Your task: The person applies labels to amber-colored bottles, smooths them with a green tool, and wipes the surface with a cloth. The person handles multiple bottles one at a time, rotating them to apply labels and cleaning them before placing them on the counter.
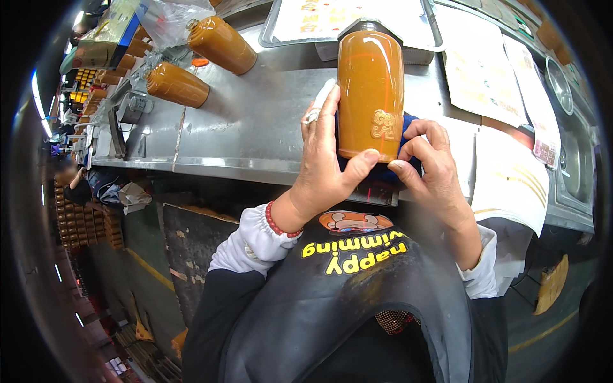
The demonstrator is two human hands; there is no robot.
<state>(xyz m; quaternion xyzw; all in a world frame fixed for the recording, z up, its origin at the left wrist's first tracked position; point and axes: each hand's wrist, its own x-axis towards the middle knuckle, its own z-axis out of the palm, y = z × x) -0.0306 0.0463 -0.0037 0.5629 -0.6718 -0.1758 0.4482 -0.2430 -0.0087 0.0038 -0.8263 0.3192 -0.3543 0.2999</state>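
An amber-brown bottle (371, 83) with a raised emblem low on its side lies in front of me, its neck end pointing away into a dark holder (370, 25). My left hand (325, 150) grips its left side, fingers stretched along the wall and thumb across the base edge. White wrapping covers one fingertip. Close by the bottle's lower right corner, my right hand (434, 163) is closed, thumb and forefinger pinched together; whatever sits between them is too small to make out. Blue material (412, 124) shows under the bottle beside these fingers.
Two similar amber bottles (222, 45) (177, 85) lie on the metal table (268, 115) at the left. A tray (437, 32) with printed sheets stands behind the bottle. Paper sheets (479, 76) and a white cloth-like stack (511, 179) are at the right, near a sink (578, 159).
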